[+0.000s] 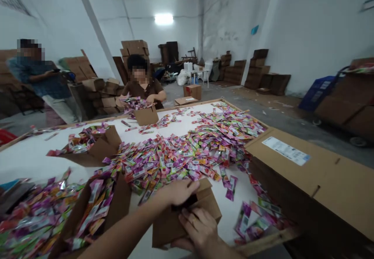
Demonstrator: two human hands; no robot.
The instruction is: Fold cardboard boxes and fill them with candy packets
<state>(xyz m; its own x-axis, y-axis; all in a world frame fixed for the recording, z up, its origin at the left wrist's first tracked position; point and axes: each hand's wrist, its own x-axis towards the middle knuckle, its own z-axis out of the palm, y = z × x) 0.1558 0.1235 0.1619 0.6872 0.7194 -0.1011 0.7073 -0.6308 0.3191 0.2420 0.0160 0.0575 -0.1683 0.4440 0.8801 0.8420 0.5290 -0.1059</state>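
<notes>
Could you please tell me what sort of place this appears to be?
It looks like a packing workshop or warehouse: small colourful packets are heaped on a white worktable, an open cardboard box there holds more, and stacked cartons stand by the wall.

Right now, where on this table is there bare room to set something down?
The widest bare white tabletop is beyond the near-left packet heap, left of the farther left-side open box. A smaller patch lies between the box you're handling and the loose packets at near right. The middle is crowded with the big packet pile.
</notes>
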